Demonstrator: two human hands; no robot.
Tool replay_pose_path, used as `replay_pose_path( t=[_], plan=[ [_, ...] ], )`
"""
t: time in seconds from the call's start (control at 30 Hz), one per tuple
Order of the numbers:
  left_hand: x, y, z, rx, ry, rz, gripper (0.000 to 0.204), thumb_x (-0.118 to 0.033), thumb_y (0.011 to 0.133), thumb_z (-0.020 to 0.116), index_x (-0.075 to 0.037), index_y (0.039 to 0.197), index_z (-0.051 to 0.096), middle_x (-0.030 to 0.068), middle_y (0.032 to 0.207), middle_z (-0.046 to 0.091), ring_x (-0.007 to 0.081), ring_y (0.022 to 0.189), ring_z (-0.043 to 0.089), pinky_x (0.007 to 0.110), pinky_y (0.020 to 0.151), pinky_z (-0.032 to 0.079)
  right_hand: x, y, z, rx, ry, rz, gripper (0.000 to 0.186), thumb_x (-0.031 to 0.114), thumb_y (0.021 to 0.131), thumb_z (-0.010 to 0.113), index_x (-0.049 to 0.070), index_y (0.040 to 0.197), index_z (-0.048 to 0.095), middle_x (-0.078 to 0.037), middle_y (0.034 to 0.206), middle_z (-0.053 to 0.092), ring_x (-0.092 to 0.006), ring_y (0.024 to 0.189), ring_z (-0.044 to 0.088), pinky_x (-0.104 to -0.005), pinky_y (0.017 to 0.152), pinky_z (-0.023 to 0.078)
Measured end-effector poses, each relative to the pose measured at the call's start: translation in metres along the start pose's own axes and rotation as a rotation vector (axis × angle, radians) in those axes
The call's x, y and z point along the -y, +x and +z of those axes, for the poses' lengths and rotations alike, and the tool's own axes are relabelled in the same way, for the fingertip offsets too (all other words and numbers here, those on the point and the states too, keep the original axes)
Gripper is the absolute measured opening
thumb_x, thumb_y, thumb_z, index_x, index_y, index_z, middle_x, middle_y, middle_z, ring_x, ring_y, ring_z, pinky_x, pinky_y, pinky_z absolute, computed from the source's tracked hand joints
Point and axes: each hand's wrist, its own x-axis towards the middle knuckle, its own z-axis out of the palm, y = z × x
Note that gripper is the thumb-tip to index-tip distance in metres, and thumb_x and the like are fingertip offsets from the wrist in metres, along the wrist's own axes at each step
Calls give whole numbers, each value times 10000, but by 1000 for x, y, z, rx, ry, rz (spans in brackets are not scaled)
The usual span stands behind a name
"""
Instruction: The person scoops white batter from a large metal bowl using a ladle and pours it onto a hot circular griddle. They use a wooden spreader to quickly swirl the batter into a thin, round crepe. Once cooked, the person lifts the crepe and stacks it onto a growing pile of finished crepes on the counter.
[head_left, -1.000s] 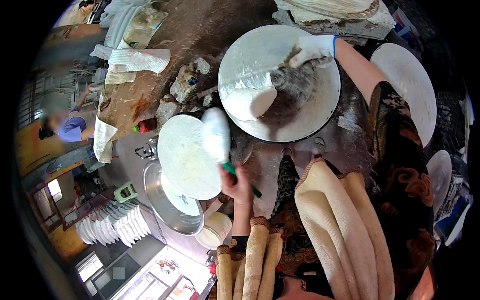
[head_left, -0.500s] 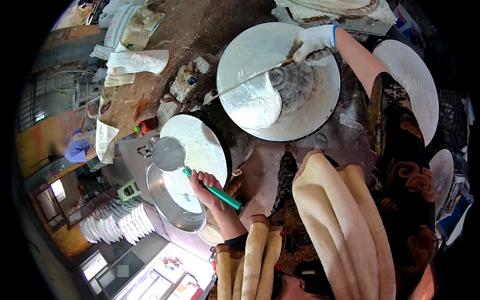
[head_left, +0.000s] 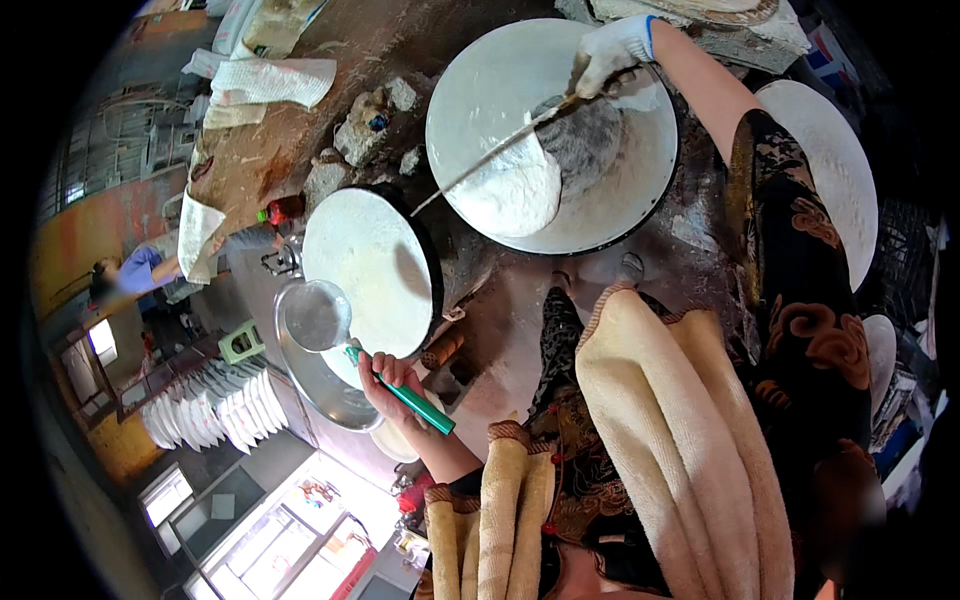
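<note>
Paper (head_left: 262,82) lies crumpled and white at ten o'clock. The left hand (head_left: 385,378) has a closed grip on a green-handled ladle (head_left: 318,316) over a metal bowl (head_left: 325,385). The gloved right hand (head_left: 612,50) grips a long stick (head_left: 495,152), lifting a thin white sheet (head_left: 512,185) off the big round pan (head_left: 480,80) at twelve o'clock.

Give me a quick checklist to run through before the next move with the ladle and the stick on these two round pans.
1. Left hand grips the green-handled ladle: ok.
2. Ladle bowl over the metal basin, not dripping on the pan: ok.
3. Near pan evenly coated white: ok.
4. Gloved right hand holds the long stick: ok.
5. White sheet fully lifted off the far pan: not ok, only partly folded.
6. Sheet free of tears: cannot tell.
</note>
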Motion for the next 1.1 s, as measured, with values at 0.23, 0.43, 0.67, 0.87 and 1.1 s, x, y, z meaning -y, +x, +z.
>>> replay_pose_path(
  t=[0.23, 0.43, 0.67, 0.87, 1.1],
  plan=[
    [-3, 9, 1, 171, 3, 12, 314, -210, 1033, 417, 26, 1230, 480, 0, 669, 425, 75, 483, 410, 209, 398, 372, -77, -114, -3, -33, -343, 48, 420, 279, 756, 742, 8, 1074, 692, -96, 721, 669, -170, 616, 616, -315, 551, 503],
    [-27, 37, -17, 327, -97, -75, 356, -190, 1039, 386, 56, 1284, 465, -7, 657, 416, 68, 482, 404, 203, 405, 384, -85, -229, 165, -278, 308, 465, 446, 289, 813, 709, -6, 1140, 640, -134, 919, 681, -194, 800, 648, -337, 737, 532],
    [-27, 45, 3, 507, -101, -137, 358, -188, 1039, 411, 69, 1285, 456, -15, 618, 390, 62, 468, 396, 199, 397, 373, 92, -68, 381, -449, 921, 36, 348, 310, 900, 635, 9, 1075, 631, -45, 860, 657, -130, 797, 607, -310, 713, 478],
    [-67, 32, -20, 515, -66, -171, 316, -179, 1041, 397, 14, 1284, 455, -19, 603, 386, 63, 432, 367, 196, 363, 359, 114, -23, 395, -865, 184, 394, 356, 312, 937, 479, 6, 1102, 552, -266, 861, 664, -436, 846, 649, -515, 766, 520],
    [-96, 29, -49, 500, -62, -122, 293, -162, 1040, 384, -13, 1284, 450, -16, 592, 362, 67, 422, 347, 202, 339, 355, 76, -92, 401, -1033, 40, 595, 356, 311, 942, 470, 14, 1125, 541, -296, 919, 655, -454, 911, 637, -531, 832, 495]
  ],
)
